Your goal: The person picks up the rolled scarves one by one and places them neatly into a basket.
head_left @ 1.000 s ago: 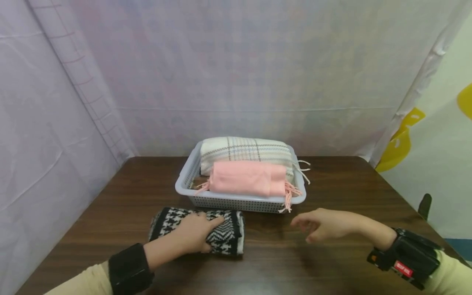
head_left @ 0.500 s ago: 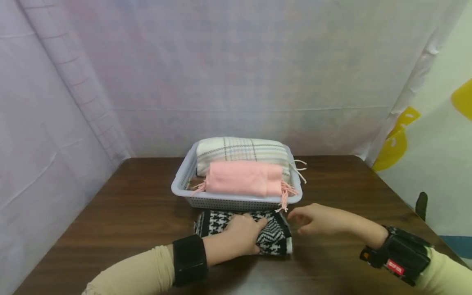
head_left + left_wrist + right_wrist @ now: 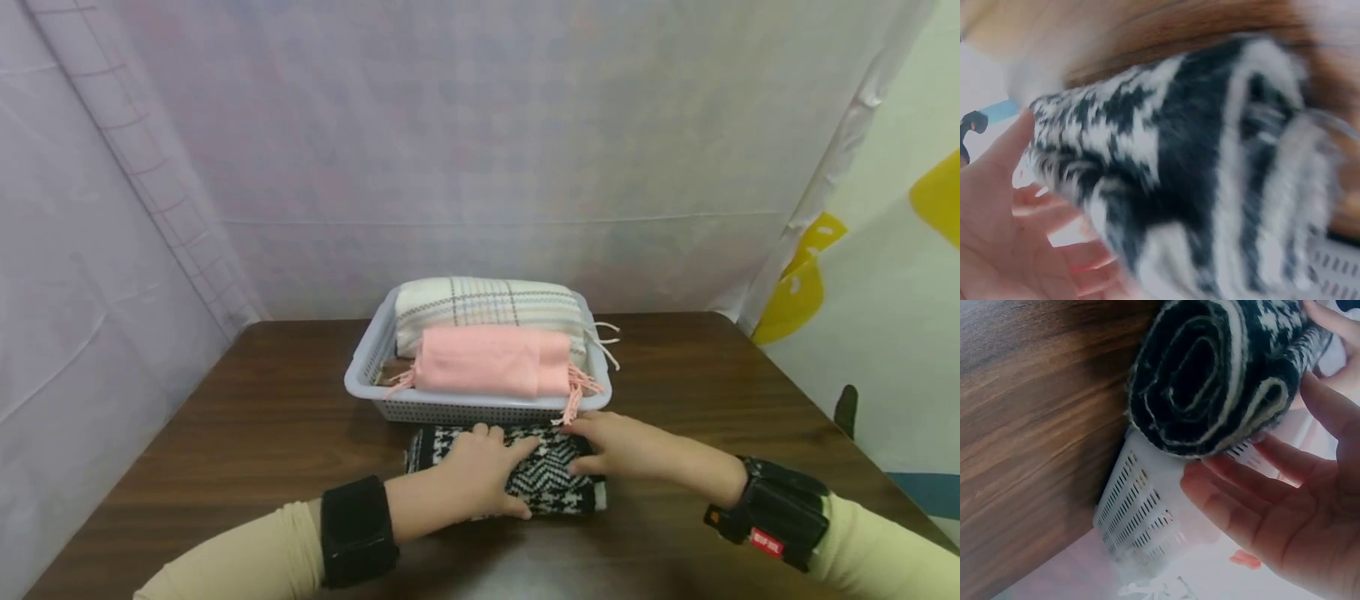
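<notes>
A rolled black-and-white houndstooth scarf point(image 3: 551, 471) lies on the table right in front of the basket. My left hand point(image 3: 480, 473) rests over its left and middle part with fingers spread, thumb on the near side. In the left wrist view, the left fingers point(image 3: 1054, 215) look loose, and bright gaps show between them and the blurred roll. At the right end, my right hand point(image 3: 626, 450) touches the scarf, thumb on top and fingers toward its far side. The right wrist view shows the spiral scarf end point(image 3: 1191, 381) beside the nearly straight right fingers point(image 3: 1241, 494).
Behind the scarf stands a pale plastic basket point(image 3: 362, 388) with perforated sides. It holds a rolled white plaid scarf point(image 3: 487, 302) and a rolled pink scarf point(image 3: 487, 360), whose fringes hang over the rim. White cloth point(image 3: 480, 150) hangs beyond the dark wooden table point(image 3: 247, 417).
The black-and-white scarf has slid right along the basket's front, first under my left hand. The left hand has since shifted slightly left with fingers spreading; the right hand has come in to touch the scarf's end.
</notes>
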Tool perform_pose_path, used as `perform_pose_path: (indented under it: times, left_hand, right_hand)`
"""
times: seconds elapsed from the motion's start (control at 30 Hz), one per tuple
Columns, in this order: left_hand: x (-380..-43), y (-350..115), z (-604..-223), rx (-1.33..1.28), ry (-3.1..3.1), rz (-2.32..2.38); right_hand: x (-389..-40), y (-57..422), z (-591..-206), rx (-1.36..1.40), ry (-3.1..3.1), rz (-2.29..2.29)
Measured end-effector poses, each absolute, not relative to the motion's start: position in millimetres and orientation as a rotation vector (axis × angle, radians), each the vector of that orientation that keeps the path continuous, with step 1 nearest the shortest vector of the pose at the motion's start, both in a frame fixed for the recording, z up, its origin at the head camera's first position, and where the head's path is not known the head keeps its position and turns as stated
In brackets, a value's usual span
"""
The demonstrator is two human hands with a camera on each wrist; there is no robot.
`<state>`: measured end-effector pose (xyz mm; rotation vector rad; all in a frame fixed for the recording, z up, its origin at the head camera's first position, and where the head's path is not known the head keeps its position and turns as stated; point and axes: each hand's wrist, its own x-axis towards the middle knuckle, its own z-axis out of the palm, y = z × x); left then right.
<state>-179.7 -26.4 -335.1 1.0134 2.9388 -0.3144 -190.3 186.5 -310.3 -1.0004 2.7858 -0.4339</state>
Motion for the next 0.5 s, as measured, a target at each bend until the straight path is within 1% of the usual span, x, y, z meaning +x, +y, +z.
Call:
perform_pose_path:
  times: [0.23, 0.5]
  left_hand:
    - [-188.6, -68.5, -329.5, 0.899, 2.889, -0.190]
    - [-203.9, -111.4, -336.9, 0.649, 2.633, 0.330]
  right_hand:
    - [-194.4, 185.3, -318.5, -0.978, 2.717, -0.431]
    - [-198.7, 188.9, -325.2, -0.849, 2.581, -0.474]
